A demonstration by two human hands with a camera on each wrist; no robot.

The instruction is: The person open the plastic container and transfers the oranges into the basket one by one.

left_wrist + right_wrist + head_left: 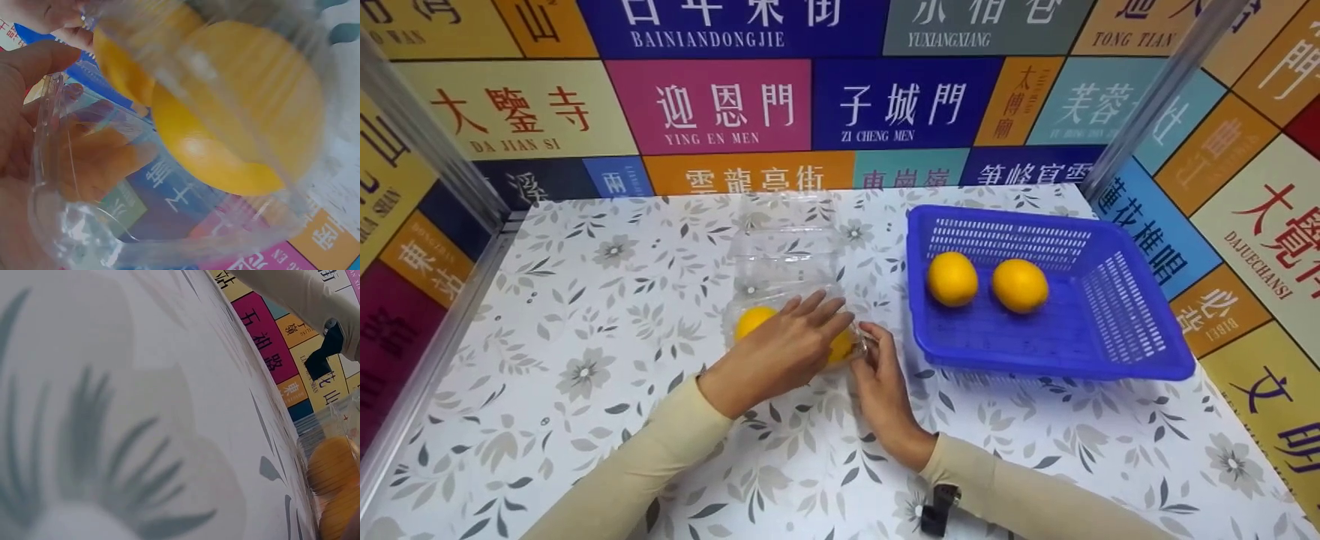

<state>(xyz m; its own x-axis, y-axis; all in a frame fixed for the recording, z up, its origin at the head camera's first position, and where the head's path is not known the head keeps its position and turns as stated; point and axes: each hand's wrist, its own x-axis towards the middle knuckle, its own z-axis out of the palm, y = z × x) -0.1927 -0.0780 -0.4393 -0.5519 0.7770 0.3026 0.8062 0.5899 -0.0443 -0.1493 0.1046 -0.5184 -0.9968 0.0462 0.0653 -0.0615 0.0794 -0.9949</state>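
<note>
A clear plastic clamshell box (787,259) lies on the table, its hinged part folded out towards the wall. In its near part sit two yellow-orange citrus fruits (754,321), partly covered by my left hand (787,341). That hand lies over the fruits with fingers extended; in the left wrist view they show through the clear plastic. My right hand (883,386) pinches the box's right edge between thumb and fingers. Close up, one citrus fruit (236,112) appears behind blurred plastic. At the right wrist view's edge, a citrus fruit (333,467) sits inside the box.
To the right stands a blue perforated basket (1057,364) holding two more citrus fruits (1020,286). The table (585,435) has a leaf-and-flower cover. Colourful panels with writing (712,105) enclose its back and sides. A black strap (939,510) hangs at the right sleeve.
</note>
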